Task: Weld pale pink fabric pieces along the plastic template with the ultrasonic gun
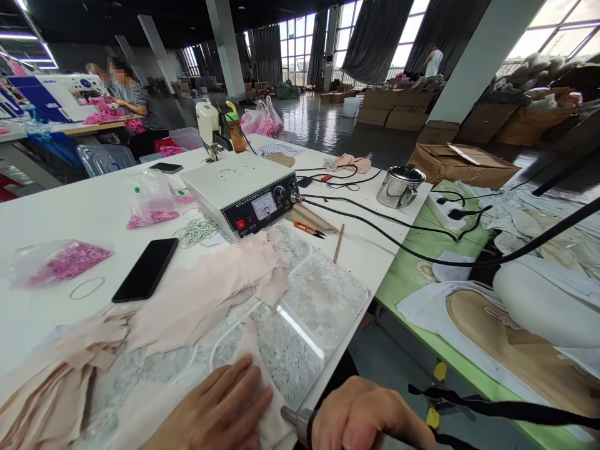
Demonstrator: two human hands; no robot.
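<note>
My left hand [218, 406] lies flat, fingers stretched out, on a narrow piece of pale pink fabric [250, 344]. My right hand [370, 415] is wrapped round a metal-tipped hand tool [296, 420], whose tip touches or nearly touches that fabric's right edge; most of its handle is hidden by the hand. Beneath the fabric is a clear, speckled plastic-looking sheet [323, 294]. More cut pink pieces [201, 290] spread behind my left hand, and a layered stack of fabric pieces [51, 400] lies at the left.
Behind the fabric stands a control box [225, 181] with a dial; black cables [422, 253] run off right. Orange-handled thread snips [308, 229], a phone [146, 270], a metal mug [400, 185] and pink-filled bags [70, 259] rest on the table. Co-workers sit far left [135, 94].
</note>
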